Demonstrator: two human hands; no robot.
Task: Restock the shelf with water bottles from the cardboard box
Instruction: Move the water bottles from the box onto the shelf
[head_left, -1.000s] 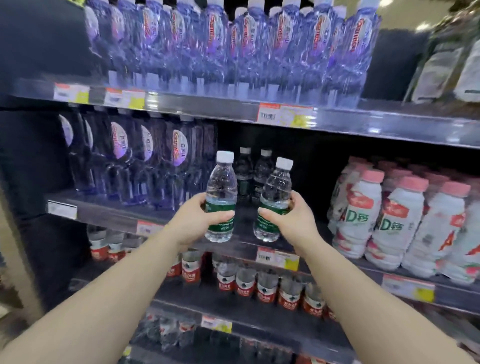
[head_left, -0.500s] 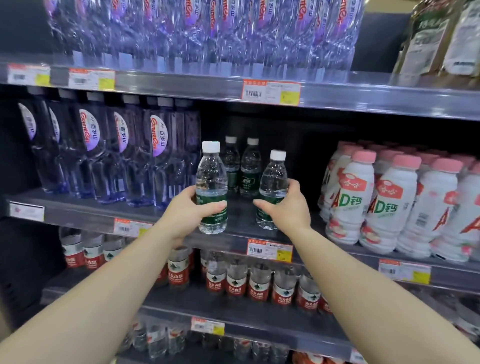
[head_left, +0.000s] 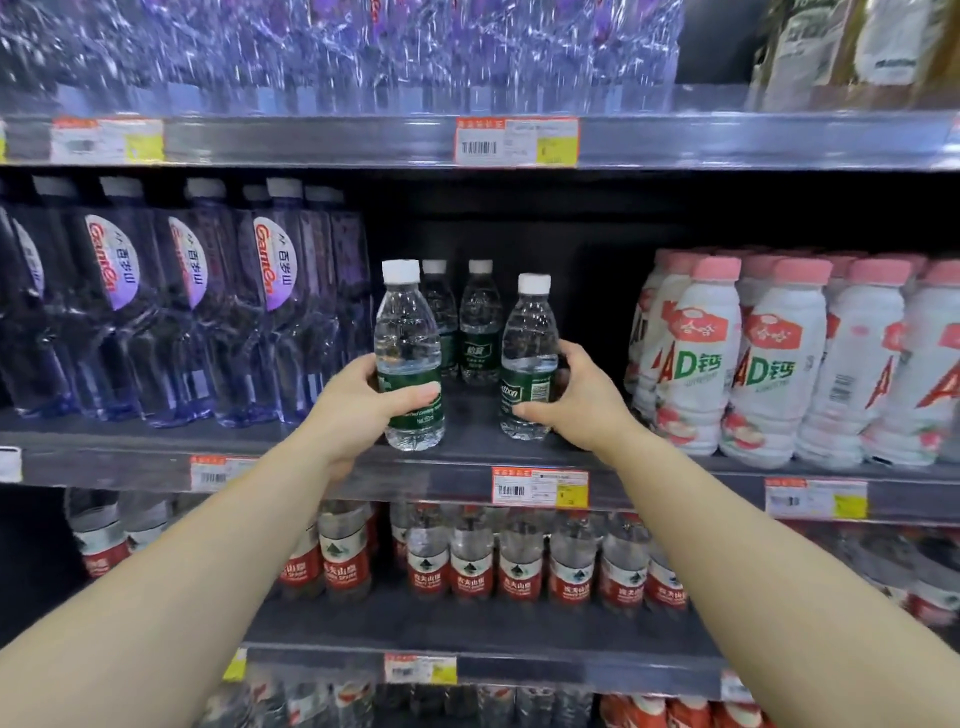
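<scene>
My left hand (head_left: 358, 410) grips a small clear water bottle (head_left: 408, 332) with a white cap and green label, upright at the front of the middle shelf (head_left: 457, 457). A second bottle of the same kind (head_left: 529, 332) is held upright by my right hand (head_left: 576, 400), its base on or just above the shelf. Behind them, deeper in the dark gap, stand two more green-label bottles (head_left: 480, 322). The cardboard box is out of view.
Tall purple-tinted bottles (head_left: 270, 301) fill the shelf left of the gap. White pink-capped drink bottles (head_left: 779, 358) crowd its right side. Red-label water bottles (head_left: 519, 561) line the shelf below. More purple bottles stand on the shelf above (head_left: 311, 140). Price tags (head_left: 540, 486) run along the edges.
Both hands have carried their bottles forward and down into the gap on the middle shelf. The right bottle has straightened from a tilt to upright.
</scene>
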